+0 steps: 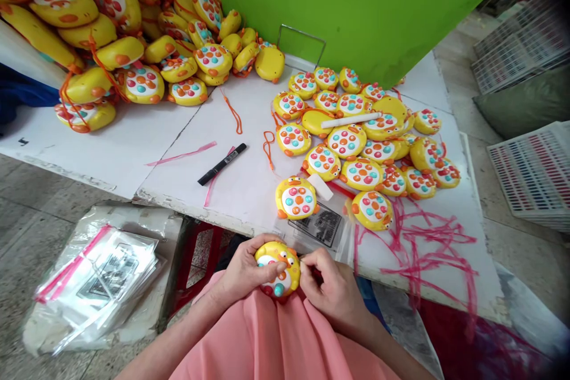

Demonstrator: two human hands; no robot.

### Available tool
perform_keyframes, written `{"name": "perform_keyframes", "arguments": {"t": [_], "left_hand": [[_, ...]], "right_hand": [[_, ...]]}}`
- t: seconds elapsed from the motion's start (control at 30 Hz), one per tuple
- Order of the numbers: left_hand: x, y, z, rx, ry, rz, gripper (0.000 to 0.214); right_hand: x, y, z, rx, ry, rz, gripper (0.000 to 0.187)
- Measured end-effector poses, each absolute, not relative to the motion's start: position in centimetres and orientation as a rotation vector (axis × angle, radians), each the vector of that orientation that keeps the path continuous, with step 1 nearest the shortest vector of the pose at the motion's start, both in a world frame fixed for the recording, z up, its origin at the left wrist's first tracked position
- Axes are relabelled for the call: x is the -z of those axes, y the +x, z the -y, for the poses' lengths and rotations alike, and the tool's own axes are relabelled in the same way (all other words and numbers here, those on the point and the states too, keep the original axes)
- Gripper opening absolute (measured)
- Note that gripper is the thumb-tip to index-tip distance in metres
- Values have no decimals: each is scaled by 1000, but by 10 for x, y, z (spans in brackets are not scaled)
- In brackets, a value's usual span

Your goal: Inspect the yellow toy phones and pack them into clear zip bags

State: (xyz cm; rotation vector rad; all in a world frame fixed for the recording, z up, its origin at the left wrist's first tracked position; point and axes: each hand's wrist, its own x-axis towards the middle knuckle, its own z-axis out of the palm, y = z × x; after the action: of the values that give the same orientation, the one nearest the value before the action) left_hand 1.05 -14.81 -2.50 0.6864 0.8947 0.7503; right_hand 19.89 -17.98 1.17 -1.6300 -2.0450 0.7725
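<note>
A yellow chick-shaped toy (278, 269) with coloured buttons rests on my lap, over a pink garment (271, 338). My left hand (243, 276) wraps round its left side, thumb across the top. My right hand (329, 288) is closed in a pinch at the toy's right edge; what the fingers hold there is too small to make out. Just above, near the table's front edge, lie another chick toy (296, 198) and a clear printed bag (321, 225).
A cluster of the same toys (360, 136) covers the white table (120, 148) at the right, a larger heap (111, 24) at the back left. A black marker (221, 164) and pink strips (414, 243) lie on it. Clear bags (95, 276) are stacked on the floor at the left. Behind stands a green board (365, 6).
</note>
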Motion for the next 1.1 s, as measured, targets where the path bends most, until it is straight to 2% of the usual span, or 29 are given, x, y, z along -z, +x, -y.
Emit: {"name": "perform_keyframes", "arguments": {"t": [0.3,0.73,1.1], "left_hand": [[32,6,149,-753,650,-822,41],[17,0,143,-564,861,-866,43],[17,-1,139,-487,1002,-936,44]], "right_hand": [[-16,205,174,-1106,-1599,1764,11],[-28,204,165,-1188,-1526,1859,14],[-30,196,148,-1046,-1546,2217,12]]}}
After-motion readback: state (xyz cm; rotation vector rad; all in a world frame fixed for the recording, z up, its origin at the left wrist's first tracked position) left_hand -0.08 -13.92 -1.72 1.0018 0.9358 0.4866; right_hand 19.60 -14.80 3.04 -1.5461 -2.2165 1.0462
